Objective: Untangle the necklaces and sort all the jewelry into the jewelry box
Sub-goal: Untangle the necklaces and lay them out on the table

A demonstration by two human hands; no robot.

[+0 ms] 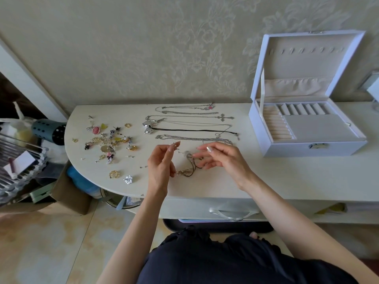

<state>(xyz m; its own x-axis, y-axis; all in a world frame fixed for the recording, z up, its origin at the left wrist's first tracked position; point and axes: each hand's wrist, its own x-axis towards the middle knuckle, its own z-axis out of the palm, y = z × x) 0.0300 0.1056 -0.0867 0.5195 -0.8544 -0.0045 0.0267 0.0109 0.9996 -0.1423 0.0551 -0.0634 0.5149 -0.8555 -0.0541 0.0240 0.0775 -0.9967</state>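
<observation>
We pinch a small silver piece (175, 144) in the grip of our left hand (162, 167), while our right hand (223, 158) reaches over the tangle (189, 168) on the worktop (276, 181); we cannot tell whether its grip closes on anything. Behind the tangle, the straightened necklaces (194, 125) lie in rows, their long axes running left to right. The open jewelry box (307, 148) stands at the right and loose small jewelry (108, 140) lies at the left.
</observation>
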